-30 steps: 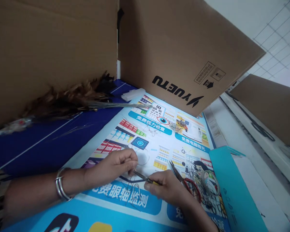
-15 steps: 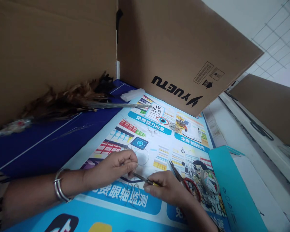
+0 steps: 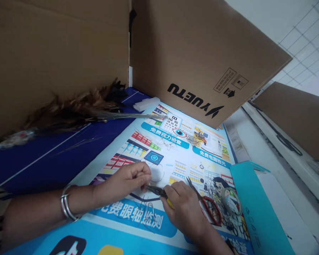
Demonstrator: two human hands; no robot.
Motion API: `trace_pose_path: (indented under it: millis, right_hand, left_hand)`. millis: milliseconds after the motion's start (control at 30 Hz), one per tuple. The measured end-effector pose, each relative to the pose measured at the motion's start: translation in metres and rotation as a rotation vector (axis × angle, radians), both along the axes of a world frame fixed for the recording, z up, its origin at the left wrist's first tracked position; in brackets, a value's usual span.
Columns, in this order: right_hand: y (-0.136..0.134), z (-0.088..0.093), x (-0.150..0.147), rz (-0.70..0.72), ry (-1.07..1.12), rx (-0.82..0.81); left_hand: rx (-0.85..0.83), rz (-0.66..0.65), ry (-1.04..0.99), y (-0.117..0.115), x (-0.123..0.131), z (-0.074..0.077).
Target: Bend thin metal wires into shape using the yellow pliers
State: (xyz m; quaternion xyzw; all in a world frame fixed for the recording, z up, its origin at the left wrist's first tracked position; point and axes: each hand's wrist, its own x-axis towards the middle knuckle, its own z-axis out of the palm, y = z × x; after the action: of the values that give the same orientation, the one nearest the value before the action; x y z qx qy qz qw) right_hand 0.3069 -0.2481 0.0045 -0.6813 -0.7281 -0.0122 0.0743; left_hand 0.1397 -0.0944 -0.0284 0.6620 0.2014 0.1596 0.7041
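My left hand (image 3: 135,177), with a metal bangle on its wrist, is closed in a pinch. A thin wire (image 3: 164,173) curves out in a loop beside its fingertips. My right hand (image 3: 183,207) is wrapped round pliers (image 3: 157,190) with yellow on the handles. Their dark jaws reach to the left fingertips; the spot they touch is too small to make out. Just below the hands lie several bent wire pieces (image 3: 148,211) on the printed sheet (image 3: 138,244). Scissors with red handles (image 3: 212,211) rest to the right of my right hand.
A tape roll (image 3: 231,201) sits among small wire rings (image 3: 235,226) at right, against a turquoise box (image 3: 251,202). Brown feathers (image 3: 77,109) and a bundle of straight wires (image 3: 133,115) lie at the far left. Cardboard walls (image 3: 196,53) stand behind.
My right hand has turned over, now knuckles up, and rotated the pliers, so their jaws show broader at the left fingertips. My left hand has barely moved.
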Motion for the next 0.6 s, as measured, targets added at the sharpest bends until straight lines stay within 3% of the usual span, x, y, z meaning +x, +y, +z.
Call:
trace_pose_path:
  millis: [233,600]
  right_hand:
    - [-0.0019,-0.0063,-0.0004,0.014,0.009,0.04]
    - [-0.0005,-0.0096,0.0035,0.03,0.086,-0.05]
  left_hand:
    - [-0.035,-0.004,-0.023,-0.0003,0.0017,0.0021]
    - [-0.024,-0.001,0.007,-0.0005,0.0009,0.0047]
